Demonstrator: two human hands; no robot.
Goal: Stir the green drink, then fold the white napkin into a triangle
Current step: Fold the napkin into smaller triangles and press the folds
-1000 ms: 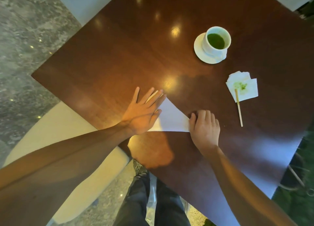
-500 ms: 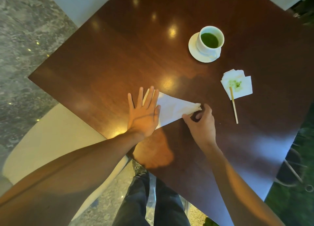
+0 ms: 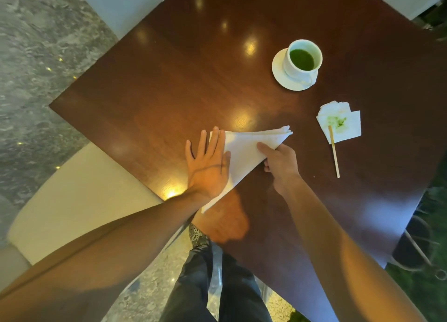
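left hand [image 3: 208, 166]: lying flat, fingers straight, pinning the napkin's near-left side to the counter [image 3: 145, 99]
right hand [image 3: 280, 162]: its grip is pinching the white napkin [image 3: 246, 147] along the right edge, so it's the nearer one to the free tip
napkin axis: triangle is running from the near-left corner out to the far-right tip
green drink [image 3: 301, 58]: sitting well apart, far right, probably already stirred

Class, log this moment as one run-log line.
phase: folding | left hand: flat on napkin | right hand: grips napkin edge | napkin: triangle | stick: on stained napkin | cup: untouched
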